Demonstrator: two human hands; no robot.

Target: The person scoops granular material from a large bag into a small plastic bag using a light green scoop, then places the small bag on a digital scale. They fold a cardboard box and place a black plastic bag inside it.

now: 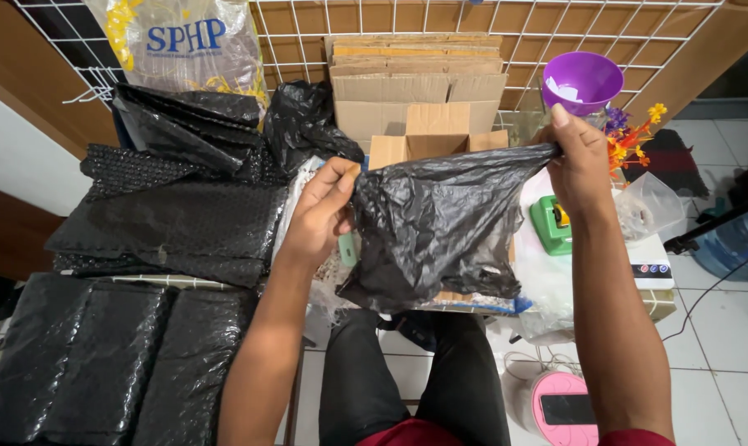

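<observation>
A black plastic bag (440,223) hangs stretched between my two hands at the middle of the view. My left hand (320,211) pinches its left top corner. My right hand (580,161) grips its right top corner, a little higher. Behind the bag stands a small open cardboard box (432,132), partly hidden by it. My legs in dark trousers show below the bag.
Sheets of black bubble wrap (172,223) are piled at left and lower left. Flat cardboard (415,70) leans on a wire grid behind. A purple bowl (582,80), a green tape dispenser (549,225), artificial flowers (634,136) and a pink scale (560,409) lie at right.
</observation>
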